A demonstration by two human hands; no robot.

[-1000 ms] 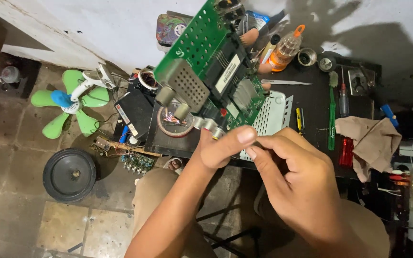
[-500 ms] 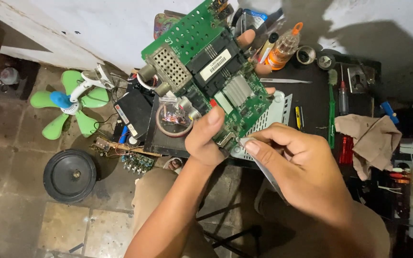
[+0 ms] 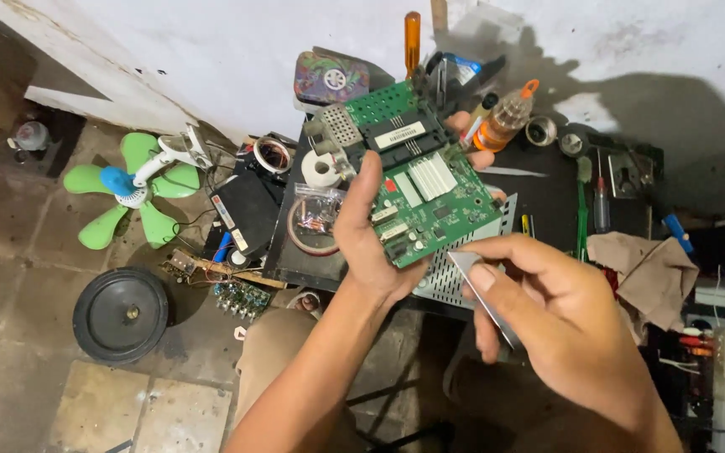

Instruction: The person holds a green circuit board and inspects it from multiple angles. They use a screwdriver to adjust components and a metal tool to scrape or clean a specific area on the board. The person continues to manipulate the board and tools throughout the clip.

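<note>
Workbench (image 3: 547, 210), black and cluttered, against white wall (image 3: 211, 50); tiled floor (image 3: 10, 277) below

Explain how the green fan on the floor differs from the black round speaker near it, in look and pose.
The green fan has separate light-green blades around a blue hub on a white body; the black round speaker is one solid dark disc with a small pale centre. The fan lies on its side with no guard over the blades, while the speaker lies flat. The fan lies closer to the wall, the speaker farther from it. Both rest on the stone floor, left of the low black table.
</note>
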